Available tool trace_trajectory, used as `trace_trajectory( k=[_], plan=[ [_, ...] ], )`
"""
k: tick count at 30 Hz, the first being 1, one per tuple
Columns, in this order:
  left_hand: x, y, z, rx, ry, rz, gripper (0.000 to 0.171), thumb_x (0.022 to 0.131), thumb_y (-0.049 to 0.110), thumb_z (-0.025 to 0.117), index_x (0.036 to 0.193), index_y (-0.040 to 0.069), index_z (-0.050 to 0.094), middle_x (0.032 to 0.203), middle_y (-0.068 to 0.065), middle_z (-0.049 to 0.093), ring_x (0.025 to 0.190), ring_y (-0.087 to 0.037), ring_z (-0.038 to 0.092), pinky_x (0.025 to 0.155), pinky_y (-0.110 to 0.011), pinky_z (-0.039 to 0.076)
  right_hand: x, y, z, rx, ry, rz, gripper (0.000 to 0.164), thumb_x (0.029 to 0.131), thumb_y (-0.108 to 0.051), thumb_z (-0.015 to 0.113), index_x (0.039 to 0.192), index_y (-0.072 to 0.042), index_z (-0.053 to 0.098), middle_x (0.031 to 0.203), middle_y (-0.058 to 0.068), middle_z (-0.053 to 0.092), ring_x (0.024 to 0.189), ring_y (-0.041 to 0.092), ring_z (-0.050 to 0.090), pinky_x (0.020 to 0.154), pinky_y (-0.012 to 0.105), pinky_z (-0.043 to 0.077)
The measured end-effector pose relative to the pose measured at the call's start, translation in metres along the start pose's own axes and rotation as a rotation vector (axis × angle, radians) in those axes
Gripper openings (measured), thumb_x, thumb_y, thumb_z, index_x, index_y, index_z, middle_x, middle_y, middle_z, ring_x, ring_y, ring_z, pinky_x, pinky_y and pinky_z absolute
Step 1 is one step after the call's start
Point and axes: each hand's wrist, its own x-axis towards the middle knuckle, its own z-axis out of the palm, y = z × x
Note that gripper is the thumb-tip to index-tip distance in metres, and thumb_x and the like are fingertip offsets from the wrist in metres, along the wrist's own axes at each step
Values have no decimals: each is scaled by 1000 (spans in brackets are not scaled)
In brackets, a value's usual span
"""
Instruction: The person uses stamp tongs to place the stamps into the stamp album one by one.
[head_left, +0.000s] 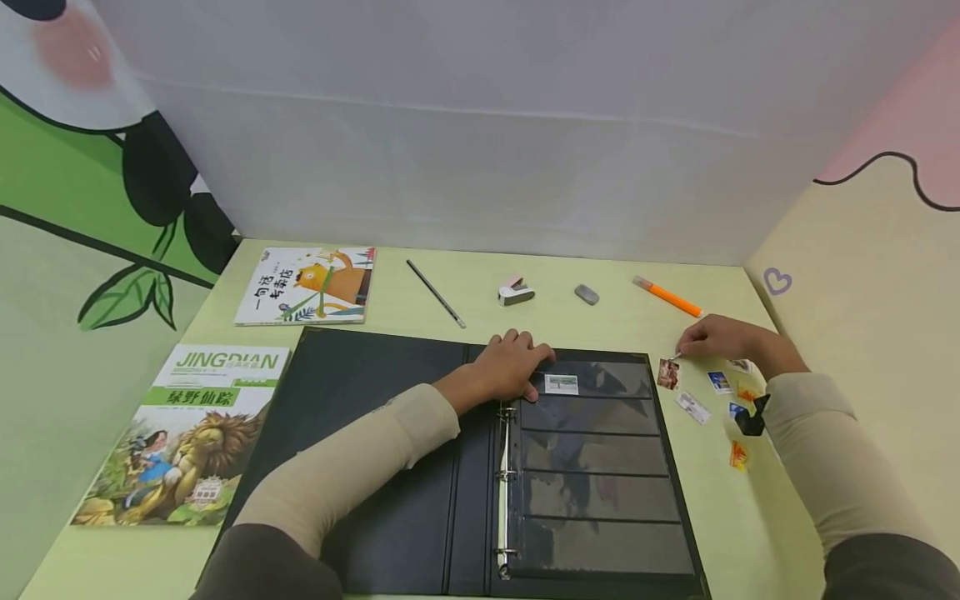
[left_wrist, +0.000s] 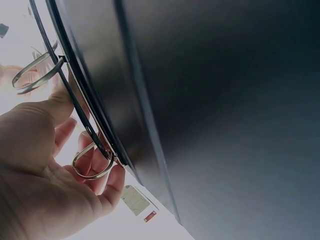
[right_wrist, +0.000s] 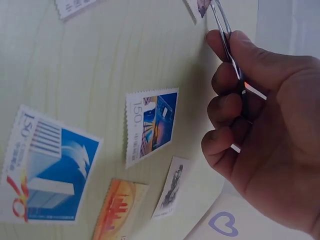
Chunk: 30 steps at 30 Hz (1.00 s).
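Note:
My right hand [head_left: 720, 337] pinches metal tweezers [right_wrist: 231, 55] between thumb and curled fingers, at the table's right side. Their tips meet the edge of a reddish-brown stamp [head_left: 668, 375] beside the album. The black ring-binder stamp album [head_left: 382, 433] lies spread in front of me, with a clear-pocketed black page [head_left: 600, 454] on its right half. One landscape stamp [head_left: 561, 384] sits in the top pocket row. My left hand [head_left: 504, 367] rests at the page's upper left corner, fingers spread near the album's top edge, close to the metal rings [left_wrist: 92, 162].
Several loose stamps, including a blue one [head_left: 719, 382] and an orange one [head_left: 738, 456], lie right of the album. Along the back are a pencil [head_left: 435, 293], a stapler [head_left: 516, 293], a grey eraser [head_left: 587, 294] and an orange pen-like tool [head_left: 670, 297]. Two books [head_left: 307, 286] occupy the left.

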Motion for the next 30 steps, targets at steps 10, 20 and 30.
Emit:
trace_trajectory(
  k=[10, 20, 30],
  plan=[
    [1, -1, 2, -2, -9, -6, 65, 83, 51, 65, 141, 32, 41, 124, -3, 48, 108, -21, 42, 89, -39, 37, -7, 0, -5, -19, 110, -15, 21, 98, -23, 53, 102, -11, 69, 94, 5, 64, 82, 16, 49, 73, 31, 40],
    [0, -1, 2, 6, 7, 0, 63, 84, 49, 66, 139, 32, 41, 123, -4, 48, 111, -22, 44, 91, -41, 39, 4, -29, -10, 38, 353, -54, 34, 101, -30, 46, 105, -2, 66, 91, 15, 57, 74, 19, 41, 66, 33, 33],
    [0, 0, 2, 8, 24, 10, 62, 84, 48, 66, 138, 32, 42, 123, -4, 49, 111, -22, 44, 90, -41, 39, 33, -78, 5, -21, 357, -209, 23, 99, -20, 52, 104, -6, 69, 98, 14, 69, 73, 14, 51, 71, 33, 41]
  ],
)
